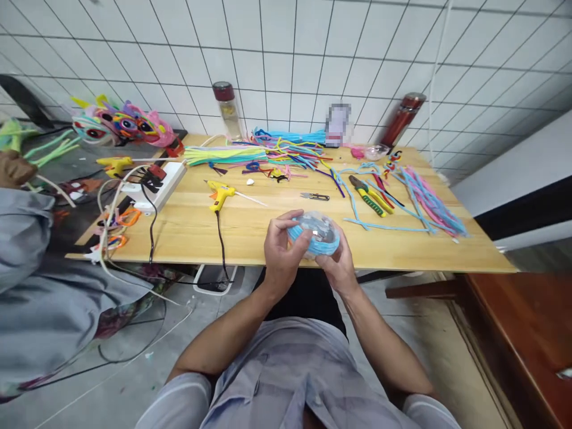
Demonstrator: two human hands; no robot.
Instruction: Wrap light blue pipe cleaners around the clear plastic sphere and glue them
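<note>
Between my two hands, over the table's front edge, is a clear plastic dome-shaped piece with light blue pipe cleaner wound around it [328, 246]. My left hand [286, 247] grips its left side, thumb lying across the top. The fingers of my right hand [340, 265] close around its right and lower edge. Its underside is hidden. Just beyond lie small thread snips [315, 196]. Farther right are green-and-yellow handled pliers [370, 196] and a bent light blue pipe cleaner [388, 227]. To the left, a yellow glue gun [220, 195] rests on the table.
A white power strip [167, 187] with trailing cords stands at left, beside another yellow glue gun [115, 165]. Bundles of coloured pipe cleaners [227, 156] lie at the back near a glass bottle [230, 113] and red flask [404, 119]. A co-worker's sleeve [22, 238] is at left.
</note>
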